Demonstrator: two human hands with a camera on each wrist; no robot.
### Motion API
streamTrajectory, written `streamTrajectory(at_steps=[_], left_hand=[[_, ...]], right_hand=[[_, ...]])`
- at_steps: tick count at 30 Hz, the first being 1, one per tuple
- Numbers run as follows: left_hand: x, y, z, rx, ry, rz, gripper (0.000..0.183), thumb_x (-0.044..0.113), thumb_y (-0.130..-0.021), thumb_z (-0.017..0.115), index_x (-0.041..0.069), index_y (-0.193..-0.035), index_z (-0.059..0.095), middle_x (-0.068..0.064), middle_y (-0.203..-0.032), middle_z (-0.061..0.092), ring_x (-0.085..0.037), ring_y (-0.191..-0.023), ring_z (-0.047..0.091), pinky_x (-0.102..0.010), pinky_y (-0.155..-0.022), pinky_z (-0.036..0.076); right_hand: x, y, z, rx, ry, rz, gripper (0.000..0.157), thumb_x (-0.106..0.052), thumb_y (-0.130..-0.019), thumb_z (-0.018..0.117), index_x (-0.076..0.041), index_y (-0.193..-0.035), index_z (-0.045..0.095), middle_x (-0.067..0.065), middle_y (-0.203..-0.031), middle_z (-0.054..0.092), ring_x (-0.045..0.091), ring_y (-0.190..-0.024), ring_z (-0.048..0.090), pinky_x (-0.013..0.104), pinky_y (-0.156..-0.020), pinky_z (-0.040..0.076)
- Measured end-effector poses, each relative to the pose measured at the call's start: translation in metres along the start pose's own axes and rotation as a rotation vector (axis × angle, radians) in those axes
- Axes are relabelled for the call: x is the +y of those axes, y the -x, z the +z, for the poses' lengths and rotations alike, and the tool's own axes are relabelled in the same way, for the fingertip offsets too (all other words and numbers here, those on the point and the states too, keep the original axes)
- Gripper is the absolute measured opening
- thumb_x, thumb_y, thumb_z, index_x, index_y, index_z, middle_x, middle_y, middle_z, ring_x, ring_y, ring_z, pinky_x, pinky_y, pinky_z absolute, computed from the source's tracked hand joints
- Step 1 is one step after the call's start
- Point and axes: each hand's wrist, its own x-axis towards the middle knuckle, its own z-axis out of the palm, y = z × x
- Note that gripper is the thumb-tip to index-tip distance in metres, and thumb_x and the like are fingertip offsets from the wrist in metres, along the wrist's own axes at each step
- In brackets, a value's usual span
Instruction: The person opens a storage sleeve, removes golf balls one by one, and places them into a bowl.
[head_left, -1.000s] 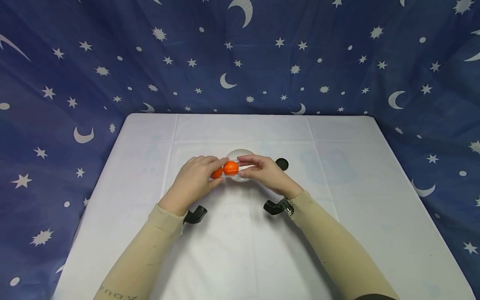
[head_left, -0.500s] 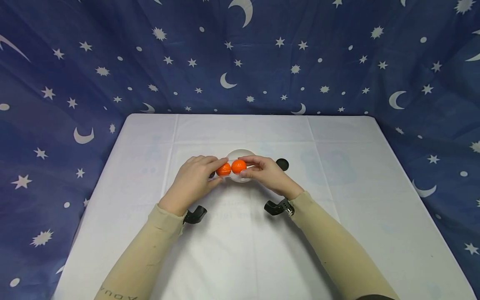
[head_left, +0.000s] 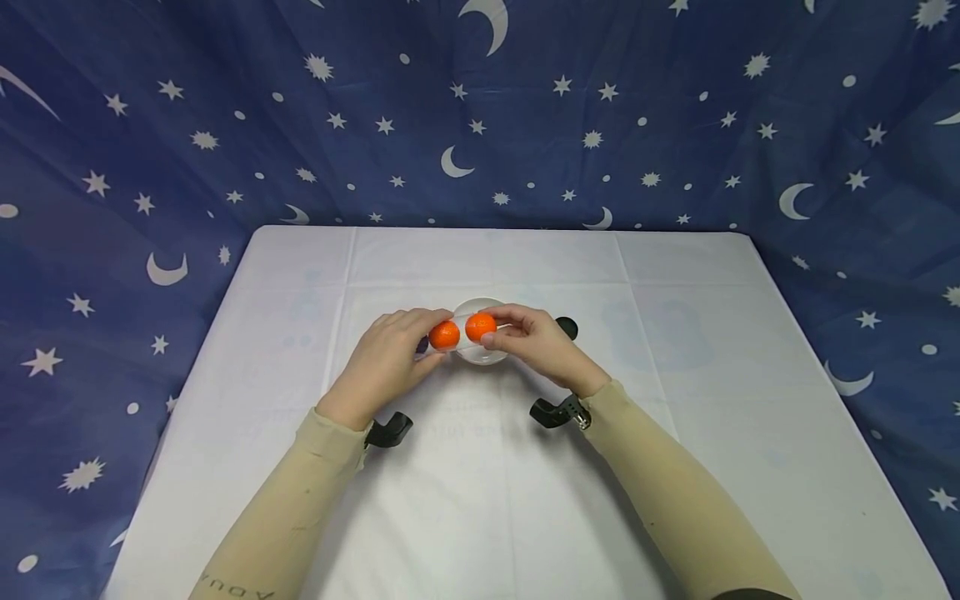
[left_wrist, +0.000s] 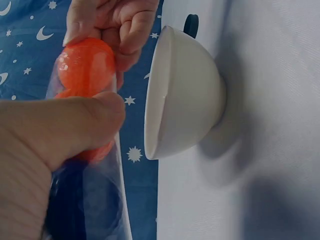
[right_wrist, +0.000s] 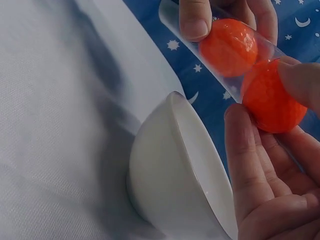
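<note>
My left hand [head_left: 386, 358] grips a clear tube [left_wrist: 110, 182] above the table. Inside it sit an orange ball [head_left: 444, 335] and, further back, a dark blue ball [left_wrist: 75, 205], partly covered by that hand. Between the thumb and fingers of my right hand [head_left: 543, 340] is a second orange ball [right_wrist: 275, 100], at the tube's right end. Whether part of this ball is within the tube I cannot tell. A white bowl [right_wrist: 160, 175] stands upright on the table just beyond and below both hands.
A dark ball [head_left: 567, 327] lies right of the bowl, behind my right hand. White cloth covers the table [head_left: 465, 500]. A blue curtain [head_left: 525, 108] with moons and stars hangs at the back and sides.
The orange balls shifted right, then parted: my right hand now pinches one a little further right, with a gap between them. The dark blue ball came into sight beside my left hand.
</note>
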Motion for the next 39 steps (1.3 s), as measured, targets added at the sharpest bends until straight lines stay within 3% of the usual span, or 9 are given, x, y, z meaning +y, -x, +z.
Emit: streamTrajectory(at_steps=[7, 17, 26, 28, 35, 39], left_hand=[[-0.006, 0.002, 0.001, -0.026, 0.032, -0.048, 0.059, 0.027, -0.085, 0.077, 0.017, -0.137, 0.052, -0.002, -0.127, 0.059, -0.023, -0.115, 0.055, -0.044, -0.104, 0.037], [-0.011, 0.006, 0.002, -0.020, 0.058, -0.063, 0.059, 0.027, -0.084, 0.077, 0.017, -0.136, 0.052, -0.003, -0.126, 0.059, -0.024, -0.114, 0.056, -0.045, -0.101, 0.039], [-0.015, 0.011, 0.004, -0.018, 0.080, -0.079, 0.058, 0.029, -0.084, 0.077, 0.017, -0.136, 0.052, -0.003, -0.125, 0.060, -0.024, -0.112, 0.056, -0.045, -0.099, 0.040], [-0.016, 0.013, 0.004, -0.016, 0.082, -0.082, 0.058, 0.029, -0.085, 0.077, 0.016, -0.136, 0.053, -0.003, -0.123, 0.060, -0.024, -0.110, 0.057, -0.045, -0.099, 0.040], [-0.018, 0.018, 0.004, -0.031, 0.083, -0.100, 0.058, 0.029, -0.085, 0.076, 0.016, -0.136, 0.052, -0.004, -0.126, 0.059, -0.025, -0.113, 0.056, -0.046, -0.099, 0.040], [-0.018, 0.019, 0.005, -0.033, 0.086, -0.103, 0.058, 0.029, -0.085, 0.076, 0.016, -0.137, 0.052, -0.003, -0.125, 0.060, -0.025, -0.111, 0.056, -0.045, -0.099, 0.040]], right_hand=[[-0.002, -0.001, -0.003, 0.069, -0.018, -0.014, 0.048, -0.030, -0.086, 0.075, -0.013, -0.128, 0.060, 0.007, -0.116, 0.066, 0.022, -0.106, 0.063, 0.034, -0.094, 0.049], [-0.002, -0.005, -0.007, 0.167, 0.042, -0.066, 0.049, -0.029, -0.084, 0.077, -0.015, -0.127, 0.059, 0.007, -0.114, 0.065, 0.023, -0.100, 0.064, 0.032, -0.087, 0.052], [0.001, -0.010, -0.003, 0.229, 0.296, -0.093, 0.046, -0.018, -0.083, 0.077, -0.011, -0.124, 0.059, 0.002, -0.118, 0.058, 0.017, -0.097, 0.064, 0.029, -0.084, 0.053], [0.001, -0.010, -0.002, 0.233, 0.377, -0.116, 0.045, -0.020, -0.083, 0.078, -0.011, -0.123, 0.060, 0.000, -0.117, 0.059, 0.017, -0.098, 0.063, 0.033, -0.088, 0.052], [0.000, -0.015, 0.002, 0.248, 0.833, -0.130, 0.045, -0.038, -0.082, 0.077, -0.016, -0.121, 0.067, -0.004, -0.115, 0.064, 0.016, -0.106, 0.049, 0.036, -0.095, 0.039], [0.000, -0.017, 0.005, 0.257, 0.890, -0.093, 0.043, -0.036, -0.080, 0.078, -0.018, -0.117, 0.068, -0.005, -0.110, 0.065, 0.018, -0.102, 0.045, 0.035, -0.088, 0.035]])
